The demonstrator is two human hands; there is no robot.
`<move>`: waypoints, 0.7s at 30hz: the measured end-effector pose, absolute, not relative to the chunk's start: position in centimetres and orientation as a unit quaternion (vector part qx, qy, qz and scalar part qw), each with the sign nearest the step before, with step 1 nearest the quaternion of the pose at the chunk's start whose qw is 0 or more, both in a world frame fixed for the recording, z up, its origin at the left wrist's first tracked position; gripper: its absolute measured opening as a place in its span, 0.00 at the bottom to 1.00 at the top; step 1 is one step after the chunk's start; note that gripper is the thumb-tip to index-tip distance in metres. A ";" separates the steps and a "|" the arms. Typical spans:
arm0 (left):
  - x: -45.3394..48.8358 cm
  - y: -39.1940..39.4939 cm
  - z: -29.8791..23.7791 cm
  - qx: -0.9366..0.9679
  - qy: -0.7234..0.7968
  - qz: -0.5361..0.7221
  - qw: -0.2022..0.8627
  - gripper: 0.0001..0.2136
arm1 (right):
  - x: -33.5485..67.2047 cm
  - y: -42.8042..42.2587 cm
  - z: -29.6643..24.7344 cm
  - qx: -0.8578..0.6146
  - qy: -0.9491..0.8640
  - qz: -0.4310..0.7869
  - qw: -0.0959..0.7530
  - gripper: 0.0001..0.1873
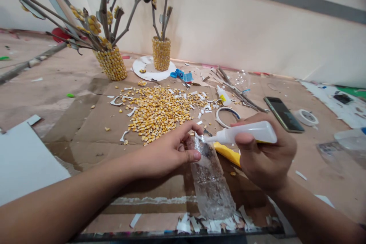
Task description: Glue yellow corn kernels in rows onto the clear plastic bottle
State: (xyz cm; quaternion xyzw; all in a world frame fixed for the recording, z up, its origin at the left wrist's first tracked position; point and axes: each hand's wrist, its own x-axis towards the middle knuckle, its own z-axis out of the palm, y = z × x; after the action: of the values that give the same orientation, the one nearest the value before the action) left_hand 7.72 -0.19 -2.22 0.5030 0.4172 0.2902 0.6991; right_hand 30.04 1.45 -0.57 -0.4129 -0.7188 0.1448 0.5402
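Note:
My right hand (pixel 265 156) grips a white glue bottle (pixel 251 132), tilted nearly level, its nozzle pointing left at the far end of a clear plastic bottle (pixel 213 187). The plastic bottle lies on its side on the cardboard. My left hand (pixel 177 146) is closed around its far end, thumb on the near side; some fingers are hidden. Whether the nozzle touches the plastic I cannot tell. Partly under my right hand lies a yellow-handled tool (pixel 227 153), probably a cutter. A heap of corn kernels (pixel 160 112) spreads just beyond my left hand.
Two kernel-covered pots (pixel 111 64) with branches stand at the back, one on a white disc (pixel 140 66). A second glue bottle (pixel 223 96), a tape roll (pixel 220 116), sticks (pixel 237 91) and a phone (pixel 283 114) lie right. Paper scraps (pixel 214 225) line the front edge.

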 end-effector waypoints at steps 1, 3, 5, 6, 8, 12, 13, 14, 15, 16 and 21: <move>7.7 -0.2 -2.1 0.505 0.421 0.287 0.697 0.19 | 30.0 1.5 -0.5 -0.406 -0.726 0.139 0.537 0.20; 7.8 -0.3 -1.9 0.505 0.423 0.282 0.697 0.18 | 30.1 1.5 -0.5 -0.396 -0.738 0.132 0.530 0.20; 7.8 -0.3 -1.8 0.501 0.420 0.283 0.702 0.18 | 30.2 1.6 -0.7 -0.394 -0.743 0.132 0.525 0.19; 7.8 -0.3 -1.9 0.499 0.418 0.286 0.704 0.18 | 30.3 1.7 -0.8 -0.394 -0.742 0.132 0.525 0.18; 7.8 -0.2 -2.1 0.503 0.414 0.287 0.703 0.19 | 30.4 1.6 -1.1 -0.396 -0.737 0.132 0.531 0.15; 7.7 0.0 -2.2 0.517 0.421 0.279 0.691 0.19 | 30.5 1.4 -1.1 -0.409 -0.719 0.132 0.546 0.14; 7.7 -0.1 -2.1 0.514 0.424 0.279 0.692 0.19 | 30.6 1.4 -1.0 -0.409 -0.721 0.131 0.543 0.15; 7.8 -0.1 -2.0 0.508 0.425 0.281 0.695 0.19 | 30.6 1.4 -0.9 -0.407 -0.726 0.128 0.539 0.17; 7.8 -0.2 -1.9 0.499 0.424 0.284 0.700 0.19 | 30.6 1.5 -0.8 -0.404 -0.731 0.125 0.535 0.18; 7.9 -0.3 -1.8 0.490 0.421 0.287 0.707 0.19 | 30.6 1.5 -0.7 -0.402 -0.736 0.126 0.530 0.20; 8.1 -0.4 -1.9 0.458 0.406 0.301 0.732 0.19 | 30.4 1.7 -0.7 -0.418 -0.715 0.164 0.536 0.18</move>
State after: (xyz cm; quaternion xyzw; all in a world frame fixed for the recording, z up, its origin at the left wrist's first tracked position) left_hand 8.09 -0.42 -1.91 0.4576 0.4058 0.3011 0.7316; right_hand 30.42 1.71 -0.72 -0.4180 -0.7154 0.1636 0.5355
